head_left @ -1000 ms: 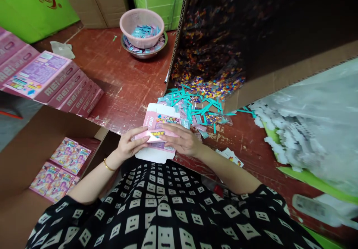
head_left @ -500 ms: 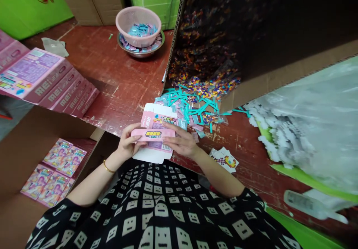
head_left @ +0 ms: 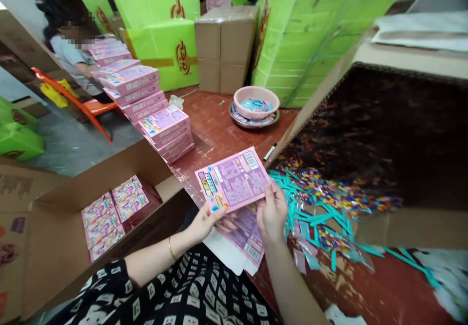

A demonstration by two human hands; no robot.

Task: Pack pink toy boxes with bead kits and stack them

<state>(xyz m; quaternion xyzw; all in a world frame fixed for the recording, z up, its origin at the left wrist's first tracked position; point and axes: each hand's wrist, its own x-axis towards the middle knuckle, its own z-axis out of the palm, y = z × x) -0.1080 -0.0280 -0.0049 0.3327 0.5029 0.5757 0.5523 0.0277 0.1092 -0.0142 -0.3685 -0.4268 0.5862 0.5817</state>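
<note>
Nearest the person's body, an unfolded carton (head_left: pixel 252 241) lies below the hands. The left hand (head_left: pixel 207 221) pinches the pink box (head_left: pixel 234 180) at its near left corner; the right hand (head_left: pixel 272 212) grips its near right corner, so that the box spans the two and extends beyond them, over the red table (head_left: pixel 210 115). Farther off: teal sticks (head_left: pixel 331 213) at right, stacked boxes (head_left: pixel 166 123) at left, then a pink basket (head_left: pixel 256 93).

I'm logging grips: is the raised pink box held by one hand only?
No, the left hand holds the pink box at its near left corner and the right hand at its near right corner.
</note>
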